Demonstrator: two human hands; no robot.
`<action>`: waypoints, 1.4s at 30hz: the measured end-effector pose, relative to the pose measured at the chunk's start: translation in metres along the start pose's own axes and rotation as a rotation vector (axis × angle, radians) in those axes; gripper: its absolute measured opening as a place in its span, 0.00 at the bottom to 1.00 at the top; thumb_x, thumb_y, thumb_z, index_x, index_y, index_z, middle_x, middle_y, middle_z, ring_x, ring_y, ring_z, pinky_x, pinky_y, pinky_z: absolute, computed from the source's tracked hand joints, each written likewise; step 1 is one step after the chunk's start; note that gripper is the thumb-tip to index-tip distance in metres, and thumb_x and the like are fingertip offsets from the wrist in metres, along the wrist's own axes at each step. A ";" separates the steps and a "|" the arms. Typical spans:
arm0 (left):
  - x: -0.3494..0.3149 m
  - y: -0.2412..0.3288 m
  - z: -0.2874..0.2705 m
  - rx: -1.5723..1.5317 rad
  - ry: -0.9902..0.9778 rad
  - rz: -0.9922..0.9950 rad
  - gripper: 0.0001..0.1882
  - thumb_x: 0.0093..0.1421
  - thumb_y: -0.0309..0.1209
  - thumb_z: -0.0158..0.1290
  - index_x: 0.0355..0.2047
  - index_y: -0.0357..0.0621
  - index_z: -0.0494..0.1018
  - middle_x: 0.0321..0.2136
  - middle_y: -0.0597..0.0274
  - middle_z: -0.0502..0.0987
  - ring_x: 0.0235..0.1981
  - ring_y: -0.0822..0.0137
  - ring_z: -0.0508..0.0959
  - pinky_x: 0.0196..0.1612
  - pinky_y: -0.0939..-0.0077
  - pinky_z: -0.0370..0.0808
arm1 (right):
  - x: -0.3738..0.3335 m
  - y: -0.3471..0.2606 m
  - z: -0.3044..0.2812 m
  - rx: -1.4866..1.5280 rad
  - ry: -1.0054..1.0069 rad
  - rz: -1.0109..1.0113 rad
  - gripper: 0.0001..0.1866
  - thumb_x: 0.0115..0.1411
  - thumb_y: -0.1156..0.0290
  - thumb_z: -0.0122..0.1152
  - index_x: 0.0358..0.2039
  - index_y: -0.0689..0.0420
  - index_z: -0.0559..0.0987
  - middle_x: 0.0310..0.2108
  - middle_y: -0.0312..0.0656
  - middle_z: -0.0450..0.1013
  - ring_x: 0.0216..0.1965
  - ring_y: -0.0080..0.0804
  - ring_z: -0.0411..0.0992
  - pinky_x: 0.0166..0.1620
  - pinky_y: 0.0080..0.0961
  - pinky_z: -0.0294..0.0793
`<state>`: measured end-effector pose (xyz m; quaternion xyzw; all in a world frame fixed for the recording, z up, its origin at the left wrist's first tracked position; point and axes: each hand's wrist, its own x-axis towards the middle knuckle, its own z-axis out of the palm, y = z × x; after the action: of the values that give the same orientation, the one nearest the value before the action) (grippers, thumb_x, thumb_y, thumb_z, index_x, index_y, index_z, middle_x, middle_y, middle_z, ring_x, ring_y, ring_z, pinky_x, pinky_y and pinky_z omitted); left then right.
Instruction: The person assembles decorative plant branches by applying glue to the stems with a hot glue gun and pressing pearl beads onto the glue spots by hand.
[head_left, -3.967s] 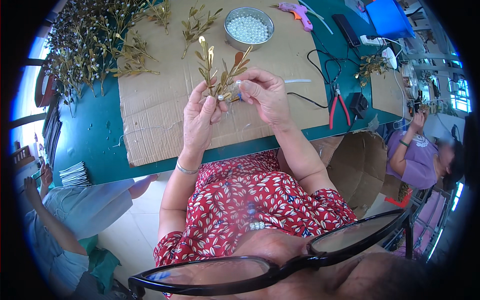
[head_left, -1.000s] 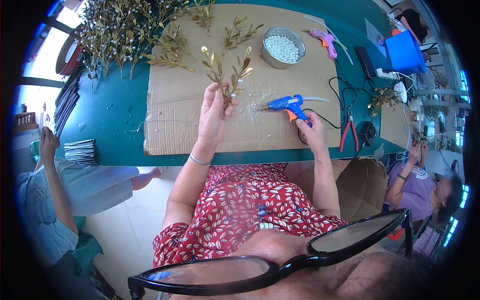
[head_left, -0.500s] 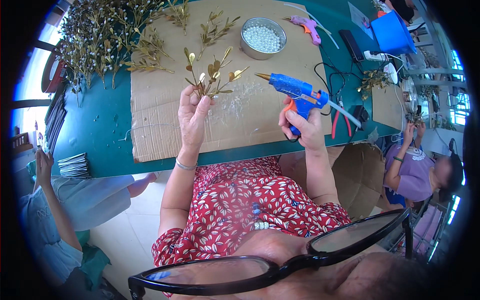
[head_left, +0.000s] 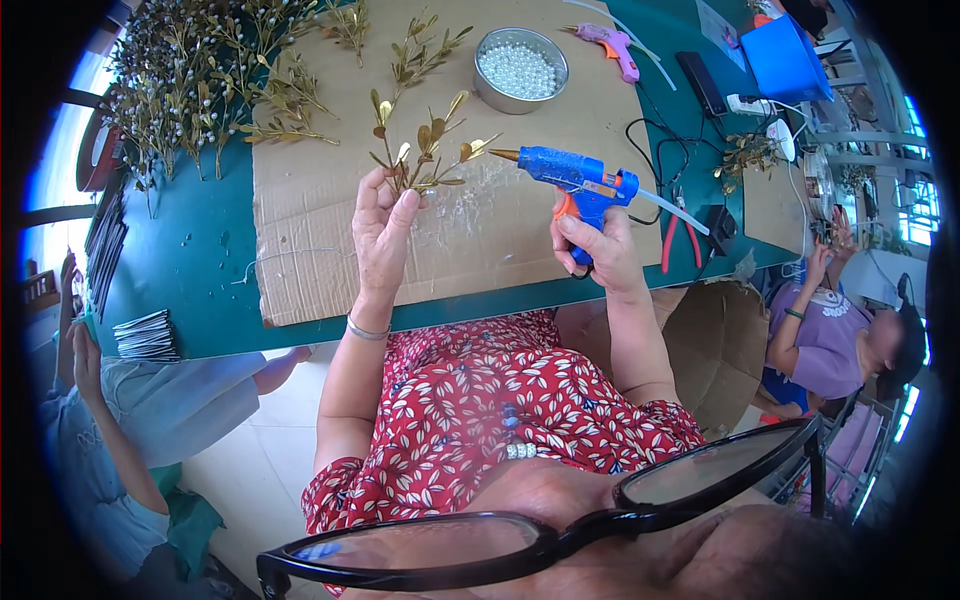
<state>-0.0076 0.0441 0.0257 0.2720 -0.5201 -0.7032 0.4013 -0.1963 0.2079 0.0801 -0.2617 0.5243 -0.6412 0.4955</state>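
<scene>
Pinched between the thumb and fingers of my left hand (head_left: pixel 382 235) is a gold leafy sprig (head_left: pixel 425 150), its leaves fanned upward above the cardboard. My right hand (head_left: pixel 598 238) grips a blue glue gun (head_left: pixel 578 178) by its handle, the index finger near the orange trigger. The gun's brass nozzle points left and appears to meet or nearly meet the sprig's rightmost leaf. A pale glue stick (head_left: pixel 672 212) juts from the gun's back. Beyond the hands, a round metal tin (head_left: pixel 520 72) holds white pearl beads.
Beaded gold sprigs (head_left: pixel 200 80) are heaped at far left, on the cardboard sheet (head_left: pixel 310 260) and green table (head_left: pixel 200 290). A pink glue gun (head_left: pixel 607 45), black cables, red-handled pliers (head_left: pixel 682 240) and a blue bin (head_left: pixel 785 60) lie right. Other people sit at both sides.
My right hand has brought the blue glue gun leftward, so its nozzle is now at the sprig's right leaf. My left hand and the sprig have barely moved.
</scene>
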 end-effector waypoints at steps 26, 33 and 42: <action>0.003 0.000 -0.009 0.050 -0.080 -0.004 0.18 0.63 0.26 0.48 0.53 0.38 0.62 0.36 0.64 0.74 0.36 0.76 0.72 0.42 0.80 0.69 | -0.002 -0.005 -0.014 -0.049 -0.029 0.077 0.13 0.56 0.65 0.59 0.38 0.60 0.71 0.18 0.35 0.68 0.13 0.18 0.64 0.14 0.13 0.53; 0.003 0.000 -0.011 0.080 -0.093 -0.006 0.18 0.63 0.26 0.48 0.53 0.38 0.62 0.36 0.62 0.74 0.37 0.75 0.73 0.44 0.78 0.70 | -0.002 -0.005 -0.015 -0.044 -0.041 0.077 0.14 0.57 0.65 0.59 0.38 0.60 0.71 0.18 0.35 0.68 0.13 0.17 0.64 0.14 0.13 0.52; 0.004 0.003 -0.011 0.092 -0.110 0.020 0.20 0.61 0.25 0.50 0.52 0.35 0.61 0.38 0.63 0.73 0.36 0.78 0.69 0.40 0.87 0.65 | -0.002 -0.006 -0.017 -0.068 -0.043 0.112 0.14 0.56 0.65 0.60 0.38 0.59 0.71 0.18 0.35 0.68 0.13 0.17 0.64 0.14 0.12 0.54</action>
<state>-0.0001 0.0343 0.0257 0.2461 -0.5759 -0.6883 0.3661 -0.2127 0.2165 0.0810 -0.2625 0.5488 -0.5885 0.5326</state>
